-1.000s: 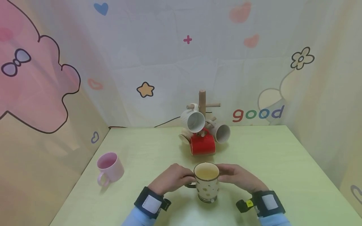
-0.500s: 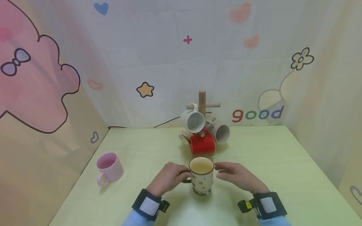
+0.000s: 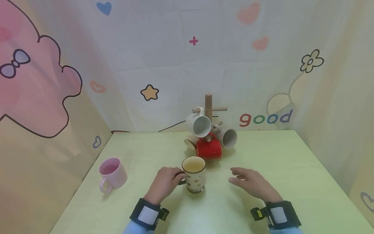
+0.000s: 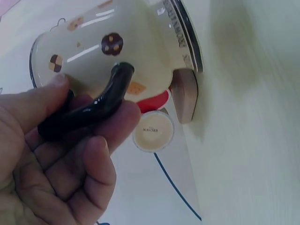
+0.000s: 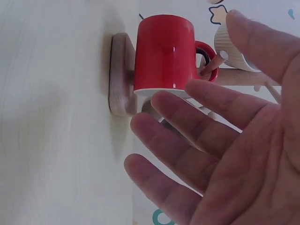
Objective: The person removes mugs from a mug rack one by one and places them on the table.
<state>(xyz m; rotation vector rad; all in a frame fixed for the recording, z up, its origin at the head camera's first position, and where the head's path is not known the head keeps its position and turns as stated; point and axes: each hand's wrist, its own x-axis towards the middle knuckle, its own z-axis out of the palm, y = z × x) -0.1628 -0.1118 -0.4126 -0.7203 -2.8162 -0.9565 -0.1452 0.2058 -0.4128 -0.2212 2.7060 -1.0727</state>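
My left hand (image 3: 165,182) pinches the dark handle (image 4: 89,112) of a cream mug (image 3: 195,178) with small brown and orange prints and a dark rim. Upright, its mouth faces up, and it seems slightly raised above the table. In the left wrist view, thumb and fingers curl about the handle. My right hand (image 3: 254,183) hovers to the right of the mug, apart from it, fingers spread and holding nothing. Behind both hands, a red mug (image 3: 208,150) hangs on a wooden mug tree (image 3: 208,104).
On the tree also hang a white ribbed mug (image 3: 198,126), a pale grey mug (image 3: 229,138) and a partly hidden cream mug (image 3: 191,142). One upper peg (image 3: 220,109) at the right bears no mug. A pink mug (image 3: 117,177) stands at the table's left.
The cream mug has moved left and away from me in my left hand. My right hand has come off its side and drawn off to the right.
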